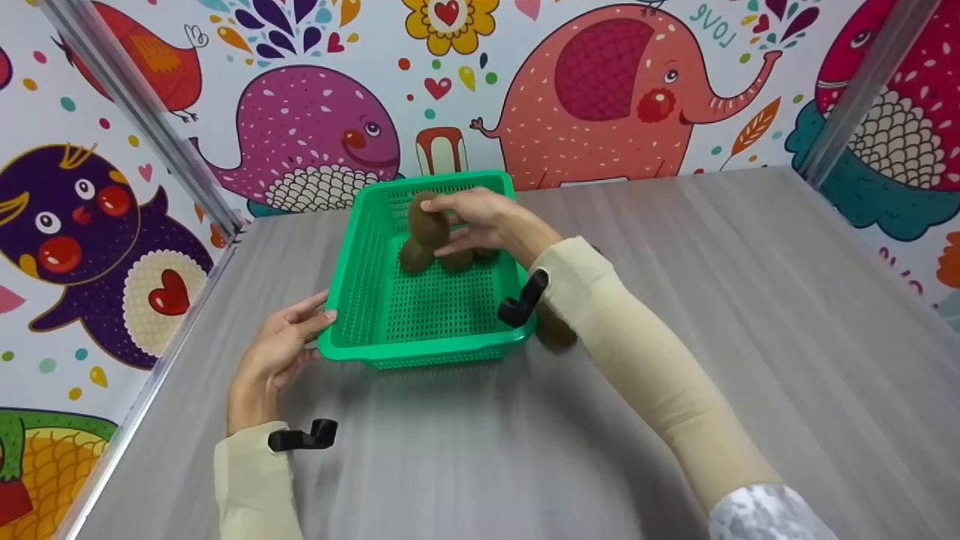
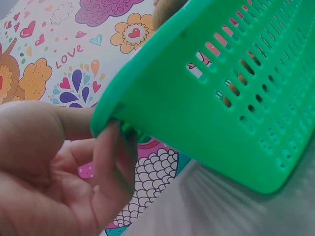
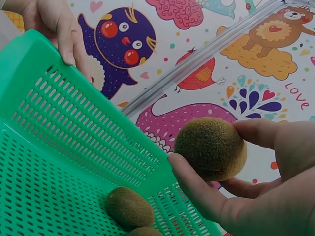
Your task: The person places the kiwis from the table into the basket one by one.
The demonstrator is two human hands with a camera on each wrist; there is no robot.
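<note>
A green plastic basket (image 1: pixel 431 347) with slotted walls stands on the table. My left hand (image 1: pixel 281 349) grips its left rim; in the left wrist view the thumb and fingers (image 2: pixel 114 167) pinch the rim's edge. Over the far part of the basket, my right hand (image 1: pixel 484 217) holds a brown fuzzy kiwi (image 1: pixel 427 221) between thumb and fingers. The right wrist view shows this kiwi (image 3: pixel 209 147) raised above the rim. Several more kiwis lie on the basket floor, among them one kiwi (image 3: pixel 129 209) by the wall; the right hand partly hides them in the head view.
Outside the basket, on its right, more brown fruit (image 1: pixel 555 334) lies on the table, partly covered by the right forearm. The grey wood-grain table (image 1: pixel 450 457) meets printed cartoon walls (image 1: pixel 315 127) at the back and left, with metal posts (image 1: pixel 142 112) at the corners.
</note>
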